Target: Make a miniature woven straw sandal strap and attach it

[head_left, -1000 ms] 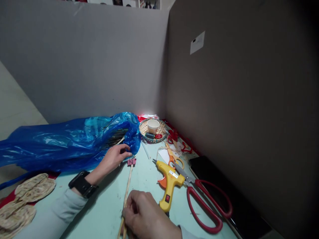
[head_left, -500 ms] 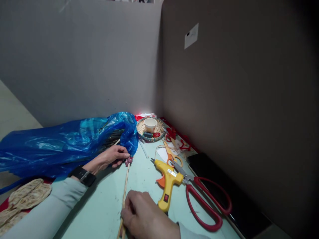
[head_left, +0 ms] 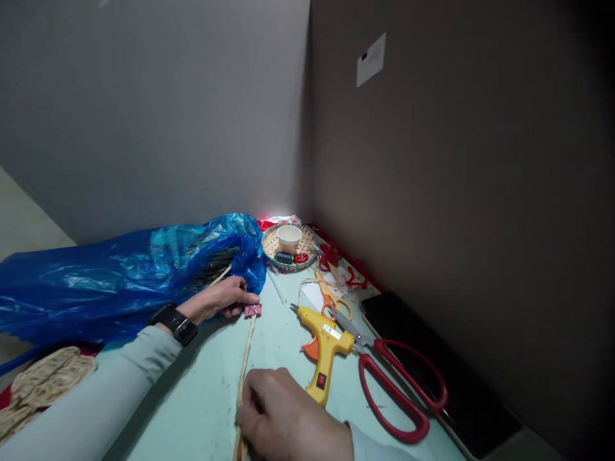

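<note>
My left hand, with a black watch on its wrist, is closed, thumb and finger pinched at the far end of a pale straw strand. A small pink binder clip with metal wire handles sits there, at the thumb tip. From the clip the strand runs toward me across the table. Nearer to me, my right hand has its fingers curled around the strand; its fingertips are partly hidden. The strand's near end shows below that hand at the frame's bottom edge.
Right of my hands lie a yellow glue gun, red-handled scissors, orange scissors and a dark flat device. A blue plastic bag lies left. Behind, a woven basket holds a cup. Woven pieces lie lower left.
My left hand has moved slightly right with the clip, which has turned so its flat pink side shows. The right hand stays almost in place on the strand. The view has tilted slightly.
</note>
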`<action>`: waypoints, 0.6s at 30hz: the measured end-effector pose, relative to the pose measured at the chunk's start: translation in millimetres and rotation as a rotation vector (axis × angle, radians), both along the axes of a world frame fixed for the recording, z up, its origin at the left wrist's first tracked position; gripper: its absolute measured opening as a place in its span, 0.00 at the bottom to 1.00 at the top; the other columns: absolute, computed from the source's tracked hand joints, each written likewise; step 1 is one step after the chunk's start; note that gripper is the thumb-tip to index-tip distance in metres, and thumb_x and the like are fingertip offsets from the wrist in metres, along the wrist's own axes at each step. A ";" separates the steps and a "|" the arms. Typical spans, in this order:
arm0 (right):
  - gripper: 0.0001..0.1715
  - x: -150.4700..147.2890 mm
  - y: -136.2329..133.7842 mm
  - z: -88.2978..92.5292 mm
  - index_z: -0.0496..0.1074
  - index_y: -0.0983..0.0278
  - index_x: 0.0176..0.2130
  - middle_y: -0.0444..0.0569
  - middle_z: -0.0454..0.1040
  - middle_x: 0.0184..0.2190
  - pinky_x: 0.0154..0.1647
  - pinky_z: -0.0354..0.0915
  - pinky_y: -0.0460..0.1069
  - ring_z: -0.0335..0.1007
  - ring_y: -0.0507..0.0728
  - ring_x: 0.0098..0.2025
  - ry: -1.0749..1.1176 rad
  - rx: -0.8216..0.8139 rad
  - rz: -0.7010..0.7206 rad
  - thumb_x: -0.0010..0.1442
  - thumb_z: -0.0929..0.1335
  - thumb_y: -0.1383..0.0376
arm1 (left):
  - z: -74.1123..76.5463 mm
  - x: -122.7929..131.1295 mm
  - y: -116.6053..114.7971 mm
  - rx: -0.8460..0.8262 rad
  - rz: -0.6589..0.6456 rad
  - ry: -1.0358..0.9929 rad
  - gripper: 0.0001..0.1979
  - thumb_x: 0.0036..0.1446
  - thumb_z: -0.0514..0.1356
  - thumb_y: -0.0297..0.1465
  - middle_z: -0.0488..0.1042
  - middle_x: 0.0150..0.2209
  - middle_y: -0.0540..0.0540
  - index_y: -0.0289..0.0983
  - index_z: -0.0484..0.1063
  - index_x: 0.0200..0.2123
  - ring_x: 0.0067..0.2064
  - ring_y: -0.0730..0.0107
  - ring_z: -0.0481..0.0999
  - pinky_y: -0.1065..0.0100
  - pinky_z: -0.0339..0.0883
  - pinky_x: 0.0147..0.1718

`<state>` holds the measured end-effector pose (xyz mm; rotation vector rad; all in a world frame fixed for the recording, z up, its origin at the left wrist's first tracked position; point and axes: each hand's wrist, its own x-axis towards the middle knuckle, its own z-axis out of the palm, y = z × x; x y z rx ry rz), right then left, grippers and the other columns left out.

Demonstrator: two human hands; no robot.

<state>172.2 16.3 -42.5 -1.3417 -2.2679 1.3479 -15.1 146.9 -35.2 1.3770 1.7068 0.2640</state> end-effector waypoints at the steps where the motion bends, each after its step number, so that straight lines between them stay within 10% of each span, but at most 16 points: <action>1: 0.14 0.8 -0.1 2.4 0.80 0.67 0.39 0.57 0.80 0.34 0.26 0.55 0.45 0.68 0.55 0.30 -0.008 0.006 0.016 0.58 0.65 0.70 | -0.1 -1.4 1.8 -0.011 -0.006 -0.011 0.18 0.64 0.62 0.36 0.74 0.55 0.41 0.37 0.70 0.56 0.49 0.56 0.78 0.51 0.75 0.46; 10: 0.06 28.8 -5.1 47.8 0.69 0.62 0.26 0.41 0.69 0.23 0.22 0.54 0.41 0.58 0.48 0.22 0.076 0.045 0.250 0.54 0.68 0.69 | -6.2 -0.5 -10.3 0.025 0.012 -0.099 0.18 0.64 0.62 0.36 0.74 0.55 0.41 0.37 0.70 0.55 0.49 0.57 0.78 0.51 0.75 0.45; 18: 0.08 51.6 27.4 50.0 0.64 0.63 0.32 0.37 0.62 0.21 0.20 0.55 0.39 0.56 0.45 0.19 0.391 -0.149 0.294 0.63 0.66 0.64 | 15.9 -21.5 -73.7 0.461 0.198 -0.128 0.17 0.66 0.59 0.39 0.75 0.50 0.42 0.37 0.71 0.53 0.45 0.59 0.78 0.54 0.75 0.42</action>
